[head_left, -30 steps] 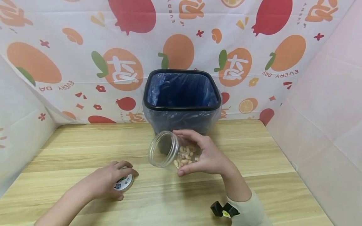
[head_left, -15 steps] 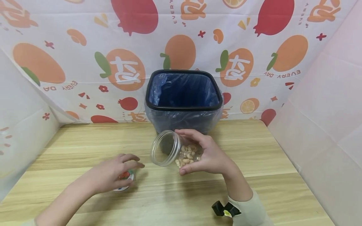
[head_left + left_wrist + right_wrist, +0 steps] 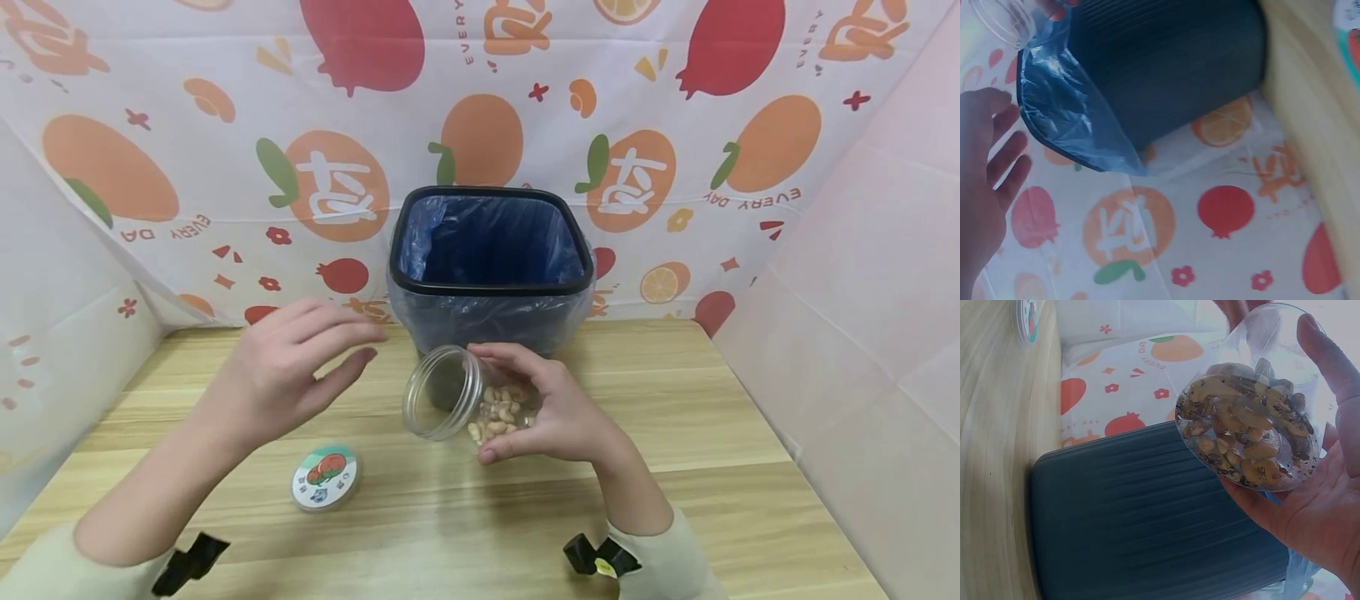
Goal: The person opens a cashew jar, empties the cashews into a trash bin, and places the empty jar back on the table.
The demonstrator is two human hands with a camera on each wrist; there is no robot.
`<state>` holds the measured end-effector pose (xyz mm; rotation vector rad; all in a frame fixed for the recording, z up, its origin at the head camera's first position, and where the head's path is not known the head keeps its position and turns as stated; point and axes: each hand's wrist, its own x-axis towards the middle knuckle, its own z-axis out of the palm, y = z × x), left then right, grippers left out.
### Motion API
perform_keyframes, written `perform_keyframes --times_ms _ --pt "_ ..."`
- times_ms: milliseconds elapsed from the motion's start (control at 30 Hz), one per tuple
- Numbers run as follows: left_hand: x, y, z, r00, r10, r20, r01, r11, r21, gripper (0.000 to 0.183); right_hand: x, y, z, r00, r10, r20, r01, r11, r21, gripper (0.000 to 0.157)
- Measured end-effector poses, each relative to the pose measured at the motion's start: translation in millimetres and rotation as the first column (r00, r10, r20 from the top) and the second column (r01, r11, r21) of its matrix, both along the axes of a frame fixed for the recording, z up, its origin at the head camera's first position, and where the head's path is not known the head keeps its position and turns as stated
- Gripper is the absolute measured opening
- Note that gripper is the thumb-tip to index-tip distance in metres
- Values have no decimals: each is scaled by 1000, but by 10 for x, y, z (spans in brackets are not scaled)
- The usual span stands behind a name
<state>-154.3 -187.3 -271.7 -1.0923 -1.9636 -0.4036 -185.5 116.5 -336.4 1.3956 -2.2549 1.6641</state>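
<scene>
My right hand [image 3: 555,412] grips a clear plastic jar [image 3: 442,393] tipped on its side, its mouth facing left. Cashews [image 3: 498,410] lie in the jar toward its base, and the right wrist view shows brown bits among the nuts [image 3: 1244,425]. My left hand [image 3: 300,358] is raised left of the jar with relaxed fingers, holding nothing. Below it, the round jar lid [image 3: 325,477] lies on the table, its label of red fruit facing up. In the left wrist view the left hand [image 3: 988,169] is beside the bin's rim, apart from the jar.
A dark bin [image 3: 491,287] with a black rim and a clear liner bag stands behind the jar, against the fruit-print cloth [image 3: 330,75]. Pale wooden table [image 3: 675,417] stretches to both sides. White cloth walls [image 3: 862,275] bound it on the right and left.
My left hand has let go of the lid and lifted up, leaving the lid on the table. The right hand and the jar stay nearly in place.
</scene>
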Motion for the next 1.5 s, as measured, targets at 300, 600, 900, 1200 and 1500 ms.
perform_keyframes --times_ms 300,600,900,1200,1500 --pt "-278 202 216 999 -31 -36 31 999 -8 25 1 19 20 1000 4 -2 -4 1000 1 97" --pt "-526 172 159 1000 5 -19 -8 986 -164 63 -11 14 12 1000 13 1 -13 1000 -8 96" --pt "-627 152 76 999 25 30 -19 981 -192 66 -9 5 21 1000 7 0 -7 1000 1 96" --pt "-642 176 36 1000 9 19 -6 988 -155 66 -16 -16 3 1000 10 16 -10 1000 9 96" --pt "-643 195 -17 1000 -20 21 22 992 -122 67 -20 116 90 998 37 48 -35 999 -41 98"
